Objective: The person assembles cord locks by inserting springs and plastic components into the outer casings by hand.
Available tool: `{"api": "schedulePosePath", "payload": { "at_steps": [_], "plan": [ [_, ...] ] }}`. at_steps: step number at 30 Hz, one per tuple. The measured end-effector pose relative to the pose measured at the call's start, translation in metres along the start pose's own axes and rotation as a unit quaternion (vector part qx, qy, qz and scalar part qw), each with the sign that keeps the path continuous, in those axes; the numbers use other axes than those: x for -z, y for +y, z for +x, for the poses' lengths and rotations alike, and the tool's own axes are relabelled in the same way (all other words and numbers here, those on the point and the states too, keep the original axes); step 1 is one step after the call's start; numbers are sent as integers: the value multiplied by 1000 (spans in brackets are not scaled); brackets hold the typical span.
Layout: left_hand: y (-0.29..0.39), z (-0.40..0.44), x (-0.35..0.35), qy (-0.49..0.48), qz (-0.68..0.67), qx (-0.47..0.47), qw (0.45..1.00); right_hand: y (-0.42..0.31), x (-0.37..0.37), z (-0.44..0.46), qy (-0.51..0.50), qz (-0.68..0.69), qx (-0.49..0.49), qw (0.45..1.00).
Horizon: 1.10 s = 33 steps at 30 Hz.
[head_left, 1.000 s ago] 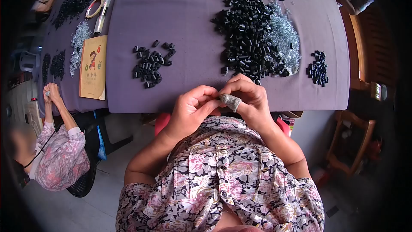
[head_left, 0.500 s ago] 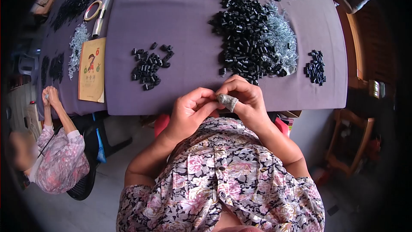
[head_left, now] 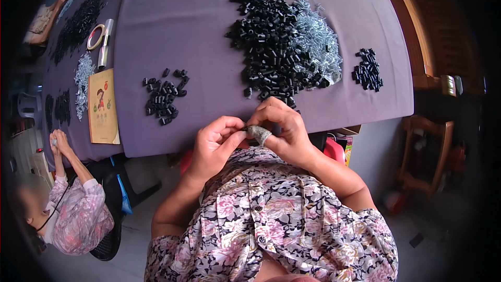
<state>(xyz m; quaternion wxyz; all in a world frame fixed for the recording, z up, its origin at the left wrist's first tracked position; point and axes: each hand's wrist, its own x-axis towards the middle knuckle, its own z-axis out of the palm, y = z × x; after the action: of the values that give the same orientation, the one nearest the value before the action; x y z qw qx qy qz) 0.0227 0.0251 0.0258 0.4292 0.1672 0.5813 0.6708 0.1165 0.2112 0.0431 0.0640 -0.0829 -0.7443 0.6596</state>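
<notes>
My left hand (head_left: pixel 215 145) and my right hand (head_left: pixel 284 128) meet at the front edge of the table, fingers pinched together. A small dark piece (head_left: pixel 245 128) shows between their fingertips, mostly covered, so its shape is unclear. A grey cloth wrap (head_left: pixel 259 134) covers my right thumb. Just beyond my right hand lies a big pile of short black plastic tubes (head_left: pixel 269 47). Against its right side is a heap of small clear, shiny pieces (head_left: pixel 319 42). A smaller group of black tubes (head_left: pixel 166 96) lies ahead of my left hand.
Slim black pieces (head_left: pixel 368 70) form a small pile at the right of the purple-covered table (head_left: pixel 182 26). At the left are a booklet (head_left: pixel 103 107), a tape roll (head_left: pixel 95 36) and a shiny roll (head_left: pixel 106 44). A co-worker (head_left: pixel 81 214) sits left, hands together. A wooden chair (head_left: pixel 441 151) stands right.
The whole view has shifted and turned slightly, so the piles sit further left and the table edge slants. My hands stay together in the same pinch.
</notes>
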Motion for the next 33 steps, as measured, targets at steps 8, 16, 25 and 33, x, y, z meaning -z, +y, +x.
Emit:
{"api": "schedulePosePath", "payload": {
  "at_steps": [8,16,25,33],
  "plan": [
    [-1,0,0,-11,30,-5,999,5,-7,-2,22,-32,69,997],
    [9,1,-1,12,6,22,1000,14,-14,-4,57,-192,233,952],
    [4,4,5,16,-31,31,999,-8,19,26,-13,-217,183,959],
    [1,3,8,6,-41,2,999,-10,35,106,1,-548,174,818]
  ]
}}
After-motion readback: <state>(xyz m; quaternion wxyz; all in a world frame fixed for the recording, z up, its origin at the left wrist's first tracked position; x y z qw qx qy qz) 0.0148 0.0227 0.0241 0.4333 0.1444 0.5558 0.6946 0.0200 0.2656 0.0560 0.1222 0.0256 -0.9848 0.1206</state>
